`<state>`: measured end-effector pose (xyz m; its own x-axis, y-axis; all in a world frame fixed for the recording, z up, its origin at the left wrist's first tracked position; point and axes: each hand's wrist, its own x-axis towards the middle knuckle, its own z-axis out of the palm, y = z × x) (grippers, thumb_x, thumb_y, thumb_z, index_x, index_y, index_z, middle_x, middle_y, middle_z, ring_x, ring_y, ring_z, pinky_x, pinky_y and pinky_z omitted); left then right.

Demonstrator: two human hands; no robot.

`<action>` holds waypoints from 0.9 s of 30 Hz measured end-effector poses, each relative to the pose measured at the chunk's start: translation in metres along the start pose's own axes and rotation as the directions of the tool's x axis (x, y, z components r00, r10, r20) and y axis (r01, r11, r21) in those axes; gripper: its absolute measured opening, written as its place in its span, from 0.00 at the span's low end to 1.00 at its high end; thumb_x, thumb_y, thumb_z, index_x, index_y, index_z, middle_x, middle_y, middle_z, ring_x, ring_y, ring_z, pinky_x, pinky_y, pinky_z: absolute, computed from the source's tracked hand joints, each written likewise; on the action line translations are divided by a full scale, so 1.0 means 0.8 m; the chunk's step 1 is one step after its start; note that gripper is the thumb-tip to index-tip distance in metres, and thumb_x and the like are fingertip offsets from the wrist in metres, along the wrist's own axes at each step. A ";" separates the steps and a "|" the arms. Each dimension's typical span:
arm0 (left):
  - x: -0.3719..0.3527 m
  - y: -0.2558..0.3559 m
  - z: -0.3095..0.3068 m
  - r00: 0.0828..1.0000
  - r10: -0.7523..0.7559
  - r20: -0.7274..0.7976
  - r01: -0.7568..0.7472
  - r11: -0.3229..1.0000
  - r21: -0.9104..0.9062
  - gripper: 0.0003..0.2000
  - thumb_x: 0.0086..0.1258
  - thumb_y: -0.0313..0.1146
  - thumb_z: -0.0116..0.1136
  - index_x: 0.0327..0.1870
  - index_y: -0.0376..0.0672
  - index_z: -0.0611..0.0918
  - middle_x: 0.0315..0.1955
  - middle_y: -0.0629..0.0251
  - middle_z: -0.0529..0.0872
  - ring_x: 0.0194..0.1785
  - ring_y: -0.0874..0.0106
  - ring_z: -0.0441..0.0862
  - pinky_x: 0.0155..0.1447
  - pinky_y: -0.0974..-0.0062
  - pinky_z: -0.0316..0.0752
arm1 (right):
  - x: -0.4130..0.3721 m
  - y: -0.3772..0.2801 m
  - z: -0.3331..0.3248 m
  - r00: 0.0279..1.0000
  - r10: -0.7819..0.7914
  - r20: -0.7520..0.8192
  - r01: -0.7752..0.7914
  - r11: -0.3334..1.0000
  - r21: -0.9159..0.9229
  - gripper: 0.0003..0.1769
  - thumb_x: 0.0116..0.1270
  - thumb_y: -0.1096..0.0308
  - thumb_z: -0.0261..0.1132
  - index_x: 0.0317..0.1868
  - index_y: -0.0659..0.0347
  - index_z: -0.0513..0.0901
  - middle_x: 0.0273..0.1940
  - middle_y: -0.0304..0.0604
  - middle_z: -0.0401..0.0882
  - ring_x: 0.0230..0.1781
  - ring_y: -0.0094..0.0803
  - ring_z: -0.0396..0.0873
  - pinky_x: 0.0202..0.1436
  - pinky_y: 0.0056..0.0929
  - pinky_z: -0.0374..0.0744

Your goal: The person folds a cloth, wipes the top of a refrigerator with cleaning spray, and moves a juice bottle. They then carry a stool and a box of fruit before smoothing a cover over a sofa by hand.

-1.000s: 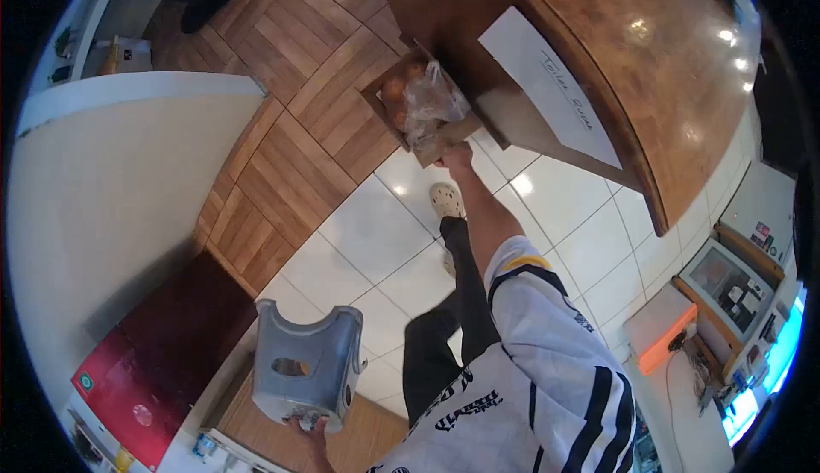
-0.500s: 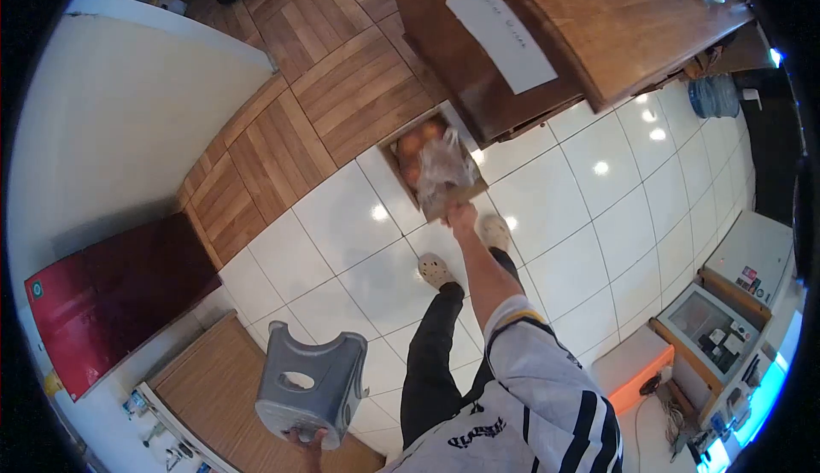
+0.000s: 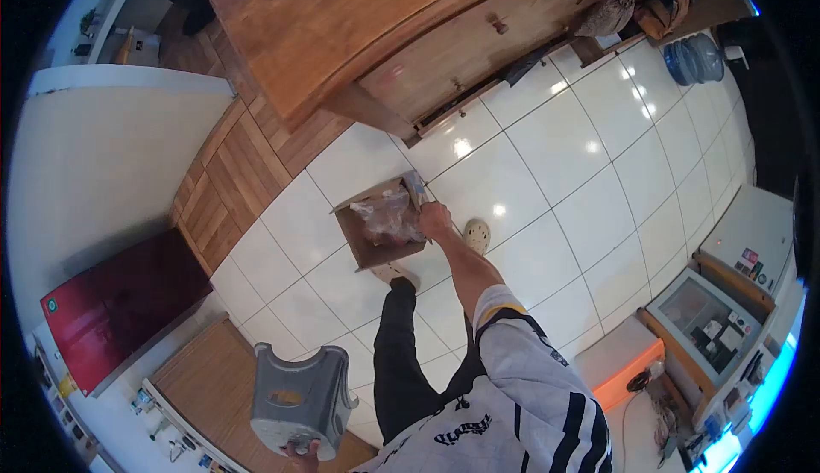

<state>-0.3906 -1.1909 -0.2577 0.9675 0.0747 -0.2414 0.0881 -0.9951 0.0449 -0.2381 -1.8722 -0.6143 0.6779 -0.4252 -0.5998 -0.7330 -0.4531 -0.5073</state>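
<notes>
My right hand (image 3: 436, 219) is closed on the near edge of a cardboard box (image 3: 363, 249). The box is tilted, above the tiles and partly over my left shoe. A crumpled clear plastic bag (image 3: 380, 211) lies inside and covers most of the contents; reddish-orange shapes show beneath it. On the other side, my left hand (image 3: 301, 454) grips a grey plastic step stool (image 3: 295, 379) at its top end, its legs pointing away from me. Some of the left fingers are hidden by the stool.
A wooden counter (image 3: 384, 24) with drawers stands ahead. White tiles (image 3: 547, 242) meet wood parquet (image 3: 235, 178) at the left. A red cabinet-like box (image 3: 128, 302) is at far left, water jugs (image 3: 694, 59) at far right, and an orange-fronted box (image 3: 630, 375) at lower right.
The cardboard box has moved left and toward me, away from the parquet edge, in my right hand. My view has shifted closer to the counter. The step stool stays in my left hand.
</notes>
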 end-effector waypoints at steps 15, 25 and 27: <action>-0.022 0.111 0.052 0.975 0.211 -0.065 -0.211 0.977 0.005 0.55 0.42 0.65 0.71 0.68 0.42 0.58 0.70 0.28 0.46 0.72 0.32 0.48 0.63 0.38 0.67 | 0.076 0.132 -0.188 0.999 -0.033 -0.008 0.028 0.946 -0.322 0.18 0.60 0.56 0.61 0.37 0.63 0.86 0.40 0.57 0.84 0.45 0.50 0.83 0.51 0.44 0.81; 0.065 0.211 0.078 0.878 0.478 -0.022 -0.472 0.857 -0.209 0.52 0.46 0.58 0.75 0.72 0.50 0.58 0.73 0.36 0.42 0.76 0.39 0.41 0.72 0.38 0.48 | 0.064 0.215 -0.275 0.904 0.153 -0.400 -0.213 0.971 -0.110 0.20 0.62 0.53 0.62 0.50 0.56 0.80 0.44 0.55 0.80 0.45 0.53 0.80 0.48 0.49 0.78; 0.083 0.219 0.088 0.861 0.508 -0.012 -0.499 0.841 -0.208 0.52 0.45 0.56 0.77 0.71 0.51 0.58 0.74 0.38 0.41 0.76 0.39 0.41 0.71 0.37 0.49 | 0.030 0.212 -0.258 0.727 0.206 -0.655 -0.220 0.973 0.062 0.25 0.60 0.56 0.64 0.56 0.56 0.74 0.49 0.56 0.78 0.48 0.55 0.78 0.50 0.49 0.77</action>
<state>-0.3274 -1.3647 -0.3344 0.8809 -0.4404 -0.1734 -0.3594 -0.8608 0.3603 -0.3349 -2.1209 -0.5872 0.3782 -0.9158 -0.1353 -0.8664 -0.2987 -0.4000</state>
